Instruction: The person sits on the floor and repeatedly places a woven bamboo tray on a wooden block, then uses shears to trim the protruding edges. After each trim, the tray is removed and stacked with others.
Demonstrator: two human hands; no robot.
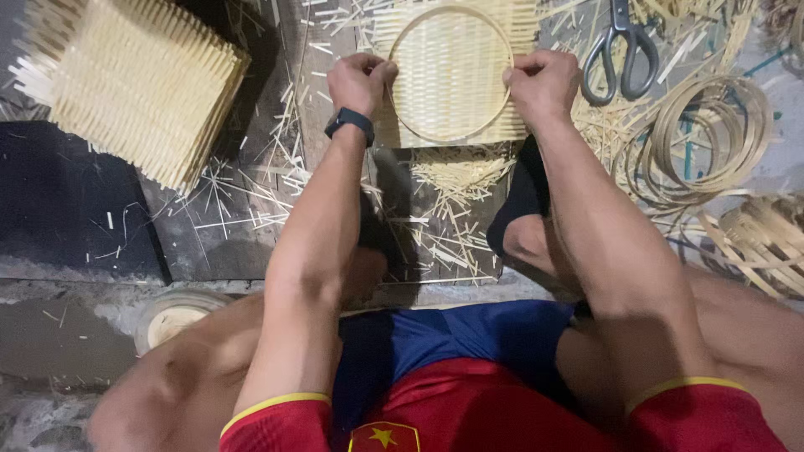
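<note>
Slippage is what I worry about first: my left hand [360,82] and my right hand [543,84] each pinch one side of the thin round bamboo hoop [400,124], which lies on top of the pale square woven bamboo mat [452,71] on the dark wooden board [251,226] in front of my knees. Both hands are clenched on the ring's rim, thumbs pressing down, with the mat's edge caught under the fingers as far as I can tell. If one side loosens, I judge the hoop could spring out of round or slide off centre, leaving the weave uneven beneath it. Loose strip ends stick out past the ring and could snap or splinter into a finger. The grey metal scissors [618,54] lie just beside my right hand, blades pointing away, near enough to be knocked. Cut slivers [452,180] litter the board, and coils of bamboo strip [712,138] sit to the right, well apart.
</note>
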